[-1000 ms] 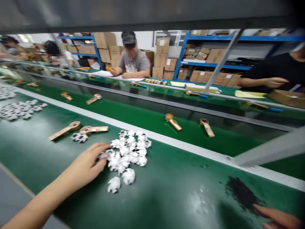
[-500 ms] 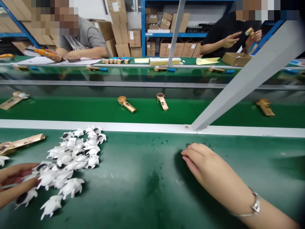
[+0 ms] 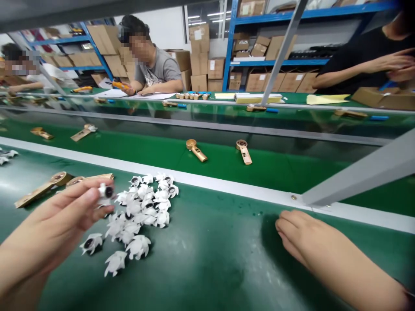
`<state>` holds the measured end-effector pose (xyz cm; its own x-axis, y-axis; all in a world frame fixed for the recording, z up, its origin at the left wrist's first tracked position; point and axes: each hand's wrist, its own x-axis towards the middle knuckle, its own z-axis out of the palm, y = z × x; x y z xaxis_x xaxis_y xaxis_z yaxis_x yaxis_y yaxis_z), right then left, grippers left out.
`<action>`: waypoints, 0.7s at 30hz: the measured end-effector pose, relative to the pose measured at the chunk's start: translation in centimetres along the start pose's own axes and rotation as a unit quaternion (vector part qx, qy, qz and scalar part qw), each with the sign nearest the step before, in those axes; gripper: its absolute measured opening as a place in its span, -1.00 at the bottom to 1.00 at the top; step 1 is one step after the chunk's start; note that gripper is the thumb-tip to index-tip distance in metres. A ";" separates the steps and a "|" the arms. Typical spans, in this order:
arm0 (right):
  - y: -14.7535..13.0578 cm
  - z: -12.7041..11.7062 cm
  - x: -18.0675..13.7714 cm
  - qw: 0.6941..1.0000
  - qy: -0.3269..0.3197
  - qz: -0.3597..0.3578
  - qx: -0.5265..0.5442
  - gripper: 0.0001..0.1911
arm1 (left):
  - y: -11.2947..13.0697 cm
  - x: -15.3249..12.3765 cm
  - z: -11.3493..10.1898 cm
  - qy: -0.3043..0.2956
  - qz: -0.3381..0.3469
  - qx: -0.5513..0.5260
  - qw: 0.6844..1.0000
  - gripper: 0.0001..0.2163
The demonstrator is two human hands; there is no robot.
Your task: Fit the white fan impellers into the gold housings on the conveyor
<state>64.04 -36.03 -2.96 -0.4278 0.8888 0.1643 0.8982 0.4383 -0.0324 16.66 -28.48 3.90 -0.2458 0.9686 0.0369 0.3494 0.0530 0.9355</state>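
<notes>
My left hand (image 3: 61,220) is raised above the green bench, fingers pinched on one small white fan impeller (image 3: 105,192). Just right of it lies a pile of several white fan impellers (image 3: 142,207) on the green bench top (image 3: 207,259). My right hand (image 3: 304,239) rests on the bench at the right, fingers curled down onto the mat, with nothing visible in them. Two gold fan handle shells (image 3: 48,185) lie on the bench behind my left hand.
Beyond a white rail (image 3: 227,185) runs a green conveyor belt (image 3: 275,166) carrying gold handheld fan bodies (image 3: 196,150). A grey slanted post (image 3: 359,172) crosses at right. People work across the line; blue shelves hold cartons (image 3: 199,56).
My left hand has lifted one white impeller out of the pile and raised it. My right hand has stayed on the mat. The camera has swung left.
</notes>
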 end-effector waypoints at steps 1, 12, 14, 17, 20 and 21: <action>0.0 -0.1 0.3 1.000 -0.009 0.017 0.024 -0.82 | 1.1 -0.8 1.3 -0.019 -0.034 -0.039 0.998 -0.64; -10.7 -7.4 8.7 0.913 0.078 -0.003 0.401 -0.84 | 4.5 -7.3 12.2 -0.365 -0.138 -0.363 0.846 -0.67; -11.4 -7.3 9.1 0.914 0.095 -0.019 0.393 -0.84 | 4.4 -7.6 12.4 -0.373 -0.138 -0.392 0.829 -0.67; -11.4 -6.8 9.1 0.926 0.112 -0.029 0.360 -0.84 | 4.5 -7.8 12.4 -0.377 -0.162 -0.419 0.810 -0.67; -11.2 -6.4 9.0 0.941 0.111 -0.045 0.316 -0.87 | 4.7 -7.8 12.2 -0.371 -0.180 -0.430 0.803 -0.65; -11.2 -6.4 9.0 0.945 0.111 -0.051 0.302 -0.88 | 4.7 -7.8 12.2 -0.366 -0.182 -0.430 0.805 -0.65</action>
<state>50.76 -33.77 5.18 -0.4178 0.8167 0.3980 0.6032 0.5769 -0.5507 31.27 -32.82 3.70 0.5186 0.8268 -0.2179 -0.4577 0.4837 0.7460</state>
